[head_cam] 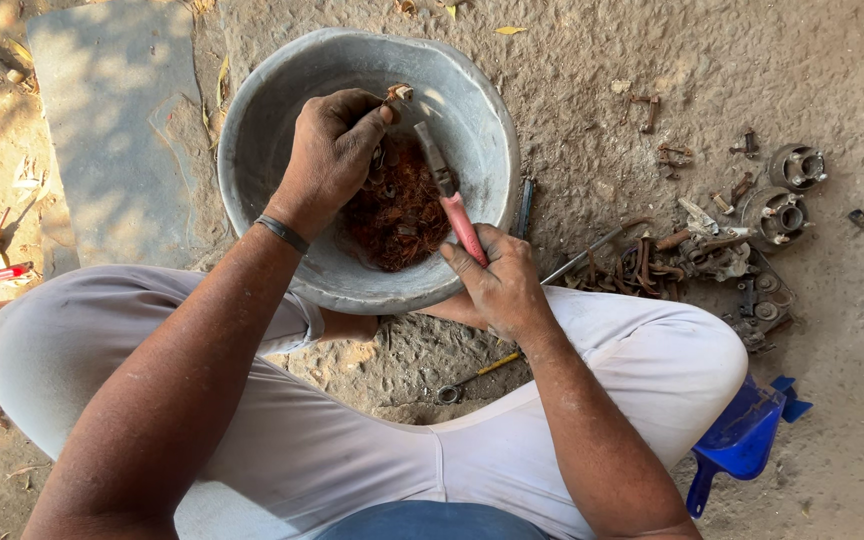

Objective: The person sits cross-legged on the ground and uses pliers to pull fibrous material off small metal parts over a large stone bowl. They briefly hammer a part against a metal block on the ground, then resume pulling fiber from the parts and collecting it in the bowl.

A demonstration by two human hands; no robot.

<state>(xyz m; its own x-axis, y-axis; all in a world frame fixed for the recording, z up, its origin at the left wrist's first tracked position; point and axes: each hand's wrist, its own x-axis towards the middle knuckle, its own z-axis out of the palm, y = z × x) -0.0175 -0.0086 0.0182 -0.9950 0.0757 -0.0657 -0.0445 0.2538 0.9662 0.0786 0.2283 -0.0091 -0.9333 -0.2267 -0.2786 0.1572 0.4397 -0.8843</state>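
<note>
Seen from above, a person sits cross-legged on bare, sandy ground, in pale trousers, with a wide grey metal bowl [252,150] resting on the dirt just in front of the knees. A heap of rusty brown scraps [397,215] lies in the bottom of the bowl.

The left hand [332,150] reaches over the bowl, fingers pinched shut around a small rusty piece [397,93] held up between thumb and fingertips, above the heap and near the far wall of the bowl. A dark band circles that wrist.

The right hand [497,285] sits at the near rim of the bowl, closed firmly around the red handle of a pair of pliers [447,190]. The tool's dark metal head points up and away into the bowl, its tip close beside the pinched piece, just below and to the right of it; whether they touch cannot be told.

To the right on the ground lies a pile of rusty bolts and parts [672,260], with two round metal hubs [782,195] beyond it. A blue plastic scoop [737,440] lies by the right knee. A small spanner [472,380] lies between the legs. A flat grey slab [112,130] sits left of the bowl. Sunlight and soft shadow dapple the ground.
</note>
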